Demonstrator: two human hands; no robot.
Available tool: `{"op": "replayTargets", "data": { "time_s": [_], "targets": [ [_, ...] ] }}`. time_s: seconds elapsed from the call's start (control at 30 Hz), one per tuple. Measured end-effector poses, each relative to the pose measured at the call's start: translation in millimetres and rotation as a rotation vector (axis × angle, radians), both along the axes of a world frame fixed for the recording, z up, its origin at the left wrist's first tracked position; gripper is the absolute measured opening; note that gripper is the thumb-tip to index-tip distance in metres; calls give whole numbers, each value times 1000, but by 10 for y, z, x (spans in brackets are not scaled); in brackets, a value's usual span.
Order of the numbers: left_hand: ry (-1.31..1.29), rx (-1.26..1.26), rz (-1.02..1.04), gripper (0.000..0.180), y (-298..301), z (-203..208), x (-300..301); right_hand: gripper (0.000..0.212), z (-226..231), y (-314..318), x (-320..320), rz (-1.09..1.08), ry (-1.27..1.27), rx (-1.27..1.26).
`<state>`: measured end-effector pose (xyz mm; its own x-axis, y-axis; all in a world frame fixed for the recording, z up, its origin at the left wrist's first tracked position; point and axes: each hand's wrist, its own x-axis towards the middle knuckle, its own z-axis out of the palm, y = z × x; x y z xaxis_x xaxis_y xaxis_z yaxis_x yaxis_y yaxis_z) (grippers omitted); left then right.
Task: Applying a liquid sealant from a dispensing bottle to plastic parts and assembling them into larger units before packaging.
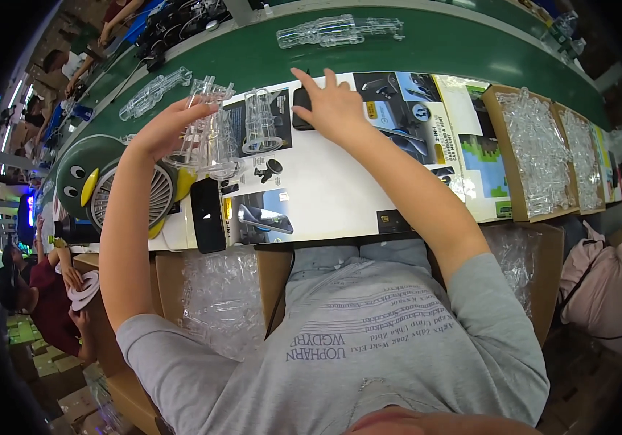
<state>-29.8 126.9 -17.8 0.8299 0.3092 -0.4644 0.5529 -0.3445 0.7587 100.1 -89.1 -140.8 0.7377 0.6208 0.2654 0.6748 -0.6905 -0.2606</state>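
Though partly under printed sheets (336, 196), green worktop (449, 54) near people (51, 317).

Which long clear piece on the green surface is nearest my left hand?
The slanted piece just beyond your left hand; the top-centre one lies farther off, past the right hand.

Datum: black phone (208, 215). Rightward, the flat printed sheet (332, 188) gives a broad low lane to the carton (508, 159), whose wall closes it; right forearm (416, 177) crosses overhead. Leftward, the fan (163, 190) blocks, just beside. Beyond the phone, clear assembly (209, 145) in left grip (176, 125) and clear tube (260, 123) obstruct; past these, green bench (427, 54) is passable.
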Motion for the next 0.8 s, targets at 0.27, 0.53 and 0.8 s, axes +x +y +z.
{"op": "replayTargets", "data": {
  "time_s": [0.27,0.53,0.8],
  "targets": [
    [33,-33,29,53,2,70,-12,78,-232,244,-101,41,78,142],
    [-53,-100,22,57,2,80,-1,66,-219,-624,545,-115,-162,323],
    [-85,-260,-40,56,-162,13,166,75,-148,-1978,1158,-542,-51,119]
  ]
}}
